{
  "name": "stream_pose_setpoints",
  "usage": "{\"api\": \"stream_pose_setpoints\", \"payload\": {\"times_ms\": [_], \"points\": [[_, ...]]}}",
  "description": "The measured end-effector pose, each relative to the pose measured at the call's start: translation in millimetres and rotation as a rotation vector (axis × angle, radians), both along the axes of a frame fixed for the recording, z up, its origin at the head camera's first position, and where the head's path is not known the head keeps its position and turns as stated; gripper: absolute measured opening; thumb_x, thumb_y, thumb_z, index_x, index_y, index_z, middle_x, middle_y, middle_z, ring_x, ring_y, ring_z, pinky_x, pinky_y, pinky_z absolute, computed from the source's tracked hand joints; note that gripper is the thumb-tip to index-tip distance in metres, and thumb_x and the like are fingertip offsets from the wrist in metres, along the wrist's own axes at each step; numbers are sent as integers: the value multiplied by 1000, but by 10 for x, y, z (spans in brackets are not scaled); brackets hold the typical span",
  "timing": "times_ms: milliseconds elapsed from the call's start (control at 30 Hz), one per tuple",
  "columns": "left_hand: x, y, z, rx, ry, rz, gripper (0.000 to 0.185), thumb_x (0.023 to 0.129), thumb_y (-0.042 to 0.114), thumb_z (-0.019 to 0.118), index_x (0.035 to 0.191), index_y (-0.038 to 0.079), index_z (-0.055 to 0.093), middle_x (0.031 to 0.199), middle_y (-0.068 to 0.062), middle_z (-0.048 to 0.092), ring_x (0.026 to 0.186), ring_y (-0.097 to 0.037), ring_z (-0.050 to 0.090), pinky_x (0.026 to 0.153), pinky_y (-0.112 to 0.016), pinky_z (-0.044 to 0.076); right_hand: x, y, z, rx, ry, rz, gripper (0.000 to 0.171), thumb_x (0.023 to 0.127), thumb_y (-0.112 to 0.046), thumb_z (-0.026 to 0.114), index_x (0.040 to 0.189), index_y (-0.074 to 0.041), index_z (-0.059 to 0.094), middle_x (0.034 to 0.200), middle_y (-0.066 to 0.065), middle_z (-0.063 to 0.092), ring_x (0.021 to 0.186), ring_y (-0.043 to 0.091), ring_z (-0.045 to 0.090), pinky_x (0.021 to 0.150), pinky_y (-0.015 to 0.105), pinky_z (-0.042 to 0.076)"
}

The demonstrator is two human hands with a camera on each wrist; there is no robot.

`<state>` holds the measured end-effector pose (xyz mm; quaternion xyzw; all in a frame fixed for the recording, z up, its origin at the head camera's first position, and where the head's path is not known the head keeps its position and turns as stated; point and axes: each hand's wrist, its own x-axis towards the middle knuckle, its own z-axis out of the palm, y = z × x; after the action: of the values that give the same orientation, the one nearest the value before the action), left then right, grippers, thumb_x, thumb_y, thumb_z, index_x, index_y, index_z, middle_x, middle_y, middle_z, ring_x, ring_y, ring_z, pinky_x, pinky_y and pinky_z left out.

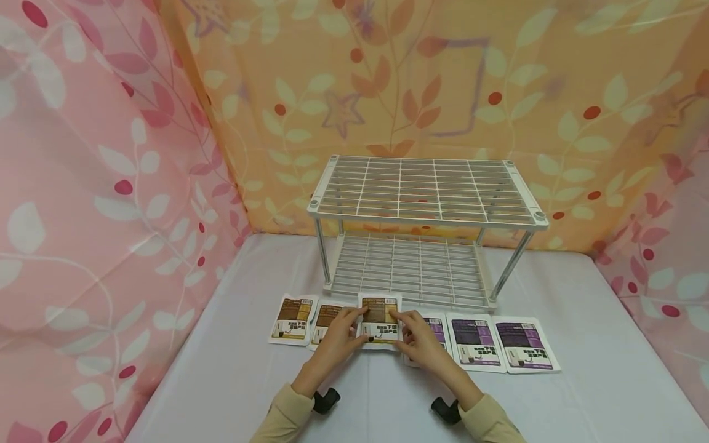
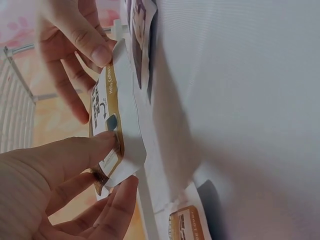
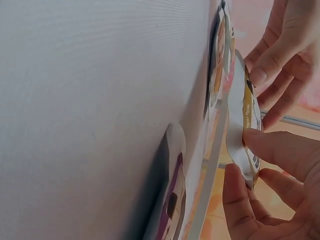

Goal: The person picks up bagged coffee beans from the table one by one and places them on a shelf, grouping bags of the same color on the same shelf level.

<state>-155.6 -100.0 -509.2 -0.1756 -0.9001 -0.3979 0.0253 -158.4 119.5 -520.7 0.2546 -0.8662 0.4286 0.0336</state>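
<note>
You hold the brown-and-white flat rectangular pouch [image 1: 381,315] just off the white-covered table [image 1: 365,394], at the 7 o'clock side of the white wire-grid rack [image 1: 426,219]. Your left hand's [image 1: 338,335] grip is clamped on its 9 o'clock edge, your right hand's [image 1: 423,341] on its 3 o'clock edge, thumbs on print. Probably light, soft, slightly slippery; pinch the sides. Long axis runs 12-to-6, brown panel toward 12.

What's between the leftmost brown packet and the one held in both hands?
A second brown packet, partly covered by the left hand, in the head view.
</note>
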Motion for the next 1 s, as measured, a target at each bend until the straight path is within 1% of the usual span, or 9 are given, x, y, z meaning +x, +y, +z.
{"api": "stream_pose_setpoints", "payload": {"times_ms": [100,167,233,367,433,567,733,867,1000], "points": [[4,21,41,17,-5,-6,59,80,11,72,134,6,48,121,-13,51,84,-20,56,69,-25,51,14,21,39,-5,-12,-8,65,74,4,73,134,-2,47,110,15,51,78,18,53,63,20,52],[-2,40,59,20,4,-10,59,80,11,72,134,6,48,121,-13,51,84,-19,56,69,-23,51,22,36,66,-11,-13,-13,65,74,4,72,134,-2,47,110,15,50,78,19,53,64,21,52],[-8,60,72,21,20,-14,60,80,12,72,135,7,47,122,-12,51,83,-19,57,69,-21,51,27,56,90,-12,-15,-21,66,75,4,72,135,-3,46,110,14,50,78,19,53,64,20,52],[-21,106,89,34,56,-14,61,81,12,72,136,8,46,122,-11,50,83,-18,58,70,-22,51,23,102,124,-23,-10,-48,66,75,3,73,135,-7,47,113,12,50,80,18,56,65,20,52],[-31,133,91,43,71,-12,62,81,12,72,136,8,45,123,-11,49,84,-17,58,71,-24,53,17,127,138,-22,4,-58,67,74,4,73,135,-8,47,115,11,50,79,16,57,64,20,52],[-46,194,113,64,79,-10,62,81,12,72,136,8,45,125,-10,48,85,-17,57,72,-27,53,6,182,164,-24,41,-66,69,73,4,74,135,-10,47,115,11,51,74,12,57,61,19,51],[-69,286,161,57,86,-27,63,81,12,71,138,9,44,127,-11,46,83,-17,56,70,-26,53,1,263,219,-25,74,-82,69,72,4,75,135,-9,48,115,13,51,79,15,55,61,19,51],[-102,349,206,58,102,-39,65,81,11,71,139,10,42,130,-12,44,82,-17,55,69,-28,52,-19,315,282,-34,96,-91,69,72,5,74,134,-7,48,115,14,51,80,17,55,61,20,52],[-136,396,255,64,107,-48,66,80,10,72,139,10,42,131,-12,43,83,-18,56,70,-31,53,-33,355,331,-28,125,-101,68,72,5,74,134,-7,48,116,14,51,82,18,54,62,21,54]]}}
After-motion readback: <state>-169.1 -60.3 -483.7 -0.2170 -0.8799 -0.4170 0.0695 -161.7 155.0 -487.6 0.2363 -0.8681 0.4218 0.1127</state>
